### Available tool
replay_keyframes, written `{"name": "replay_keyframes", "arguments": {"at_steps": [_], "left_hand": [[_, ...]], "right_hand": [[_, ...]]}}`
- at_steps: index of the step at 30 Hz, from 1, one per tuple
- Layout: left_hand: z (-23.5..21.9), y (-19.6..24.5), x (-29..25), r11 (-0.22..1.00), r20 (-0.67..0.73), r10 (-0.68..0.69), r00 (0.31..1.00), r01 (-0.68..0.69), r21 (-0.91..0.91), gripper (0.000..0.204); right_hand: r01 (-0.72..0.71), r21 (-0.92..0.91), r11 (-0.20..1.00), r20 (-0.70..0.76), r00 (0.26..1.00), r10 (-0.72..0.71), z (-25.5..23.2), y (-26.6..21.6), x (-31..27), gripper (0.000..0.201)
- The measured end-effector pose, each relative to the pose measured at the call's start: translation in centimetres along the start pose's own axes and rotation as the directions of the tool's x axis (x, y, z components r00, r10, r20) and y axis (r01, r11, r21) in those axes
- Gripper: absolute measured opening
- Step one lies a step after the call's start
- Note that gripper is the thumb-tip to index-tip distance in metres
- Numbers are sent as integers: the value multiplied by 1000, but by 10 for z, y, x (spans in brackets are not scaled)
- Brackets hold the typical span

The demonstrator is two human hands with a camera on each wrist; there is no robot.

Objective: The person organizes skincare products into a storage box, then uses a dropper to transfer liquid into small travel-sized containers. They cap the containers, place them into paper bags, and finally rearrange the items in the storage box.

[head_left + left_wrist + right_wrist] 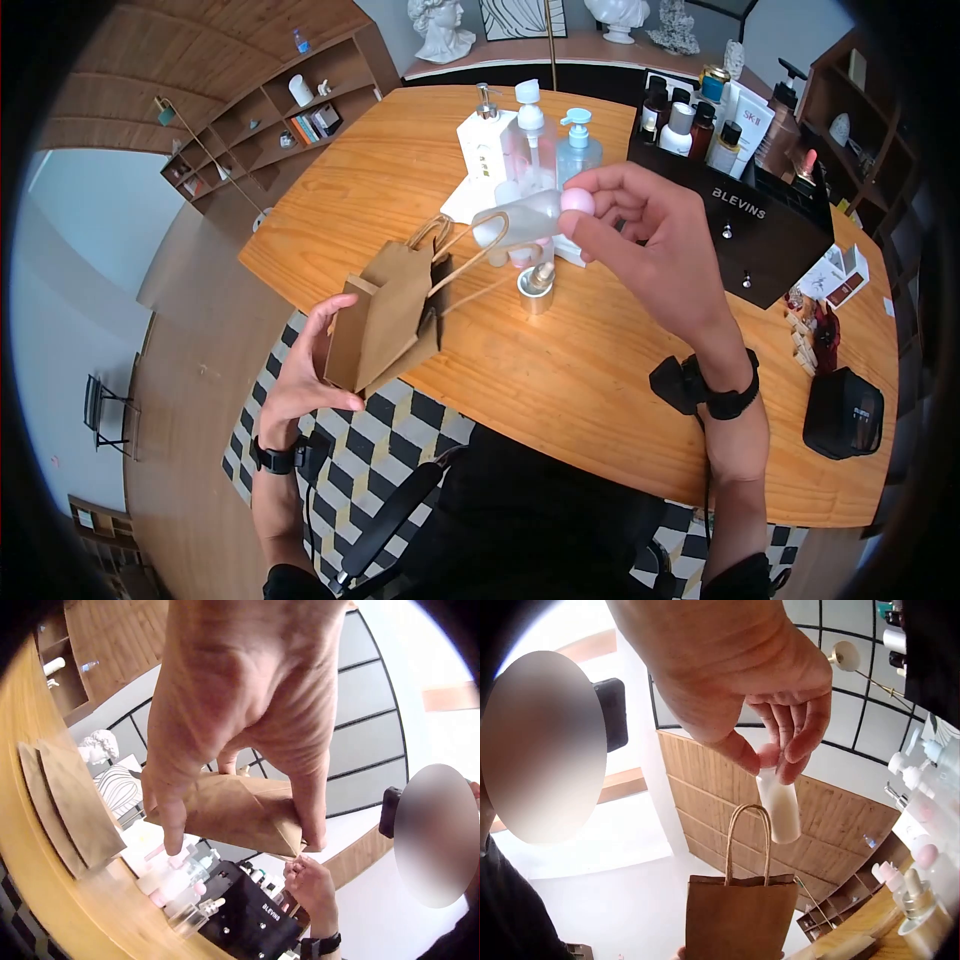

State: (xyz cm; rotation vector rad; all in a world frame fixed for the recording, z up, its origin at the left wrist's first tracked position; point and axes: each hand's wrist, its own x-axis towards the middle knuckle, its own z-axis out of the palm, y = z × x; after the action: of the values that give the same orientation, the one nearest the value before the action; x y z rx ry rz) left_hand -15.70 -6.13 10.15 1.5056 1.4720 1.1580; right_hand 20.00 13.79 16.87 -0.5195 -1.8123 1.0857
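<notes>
My left hand (298,372) grips a small brown kraft paper bag (392,330) round its lower part, thumb and fingers on opposite sides. The bag is tilted in the head view, its twisted paper handles towards the table's middle. With thumb and fingertips my right hand (655,240) pinches the round pink cap of a frosted bottle (781,814). That bottle hangs just above the bag's opening, close to a handle loop (748,825). What lies inside the bag is hidden.
More paper bags (67,802) stand on the wooden table (330,200). Pump bottles (578,145), a white dispenser (485,140) and a dropper bottle (537,287) stand beyond the hands. At the right are a black organizer (740,205) full of cosmetics and a black case (843,412).
</notes>
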Motion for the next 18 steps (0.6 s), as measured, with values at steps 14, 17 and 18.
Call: {"name": "replay_keyframes", "arguments": {"at_steps": [14, 17, 18], "left_hand": [[21, 9, 16, 858, 45, -73, 996, 86, -506, 130], [22, 11, 18, 889, 42, -138, 990, 143, -435, 122], [23, 10, 18, 889, 40, -138, 990, 142, -436, 122]], "right_hand": [[3, -96, 995, 306, 952, 27, -8, -2, -1, 19], [6, -39, 999, 297, 955, 6, -4, -1, 0, 20], [-18, 19, 1000, 290, 957, 11, -3, 0, -1, 21]]}}
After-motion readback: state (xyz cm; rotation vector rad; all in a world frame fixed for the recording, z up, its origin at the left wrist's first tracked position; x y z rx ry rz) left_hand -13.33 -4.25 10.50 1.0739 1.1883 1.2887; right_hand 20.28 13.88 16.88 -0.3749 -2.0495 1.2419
